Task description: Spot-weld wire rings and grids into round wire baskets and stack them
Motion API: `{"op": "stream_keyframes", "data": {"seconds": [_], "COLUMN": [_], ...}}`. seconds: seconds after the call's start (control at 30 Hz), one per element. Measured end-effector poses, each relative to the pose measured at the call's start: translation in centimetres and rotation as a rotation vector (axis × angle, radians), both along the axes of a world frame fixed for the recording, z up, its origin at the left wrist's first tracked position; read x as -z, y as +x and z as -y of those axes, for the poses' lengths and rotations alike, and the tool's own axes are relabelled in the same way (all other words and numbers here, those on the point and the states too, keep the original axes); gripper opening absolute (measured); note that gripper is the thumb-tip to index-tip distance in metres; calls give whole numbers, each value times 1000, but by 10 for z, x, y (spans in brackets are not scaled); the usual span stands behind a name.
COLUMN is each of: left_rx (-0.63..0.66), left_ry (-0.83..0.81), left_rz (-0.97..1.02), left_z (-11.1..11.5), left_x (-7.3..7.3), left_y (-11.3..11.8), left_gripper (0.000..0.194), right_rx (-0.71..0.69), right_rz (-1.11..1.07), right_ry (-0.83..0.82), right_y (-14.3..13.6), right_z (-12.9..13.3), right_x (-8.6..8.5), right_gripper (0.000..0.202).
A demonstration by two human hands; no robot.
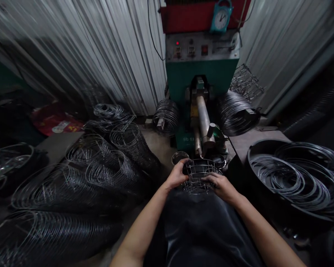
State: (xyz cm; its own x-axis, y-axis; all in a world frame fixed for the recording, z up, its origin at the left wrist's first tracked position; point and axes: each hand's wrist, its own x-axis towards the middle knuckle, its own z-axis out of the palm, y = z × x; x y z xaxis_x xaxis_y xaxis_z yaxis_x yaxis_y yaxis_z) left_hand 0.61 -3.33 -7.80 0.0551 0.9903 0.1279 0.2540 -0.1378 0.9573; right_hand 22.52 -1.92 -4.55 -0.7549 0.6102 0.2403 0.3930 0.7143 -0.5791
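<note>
A round metal wire basket frame [196,170] is held in front of my body, just below the welding machine's electrode arm [206,122]. My left hand [179,173] grips its left side, fingers wrapped over the wires. On the right side my right hand [218,185] closes on the wires, its fingertips darkened. The frame's upper rim sits close under the electrode tip [202,155]; whether they touch I cannot tell. Behind the frame, a small metal ring [180,157] shows at the left.
Stacks of wire rings [108,168] and wire coils [55,226] crowd the left. At right a black tub [249,163] holds large wire rings [284,178]. Wire bundles [167,115] flank the green machine [178,79]. A blue clock [221,18] hangs above its control panel.
</note>
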Motion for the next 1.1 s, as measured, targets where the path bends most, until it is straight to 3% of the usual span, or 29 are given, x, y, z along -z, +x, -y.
{"op": "stream_keyframes", "data": {"seconds": [0.27, 0.5, 0.67, 0.73, 0.87, 0.97, 1.1], "left_rx": [16, 75, 172, 117, -112, -147, -192], "left_ry": [13, -22, -44, -15, 47, 121, 103], "left_rz": [27, 121, 90, -57, -382, -388, -371], "left_z": [-22, -32, -20, -14, -8, -9, -19], "left_x": [-3, 3, -13, -24, -39, -39, -38], "left_y": [-3, -6, -19, -14, 14, 27, 21], "left_gripper": [60, 66, 81, 90, 100, 91, 84], "right_rx": [14, 21, 65, 78, 95, 109, 123], "right_rz": [52, 44, 80, 94, 117, 136, 145], "right_ry": [70, 80, 118, 134, 172, 204, 215], "right_y": [-8, -10, -11, -11, -10, -11, -17], "right_z": [-22, -29, -28, -27, -25, -25, -35], "right_x": [-13, -16, -11, -9, -5, -5, -8], "right_gripper": [42, 41, 43, 44, 41, 41, 45]}}
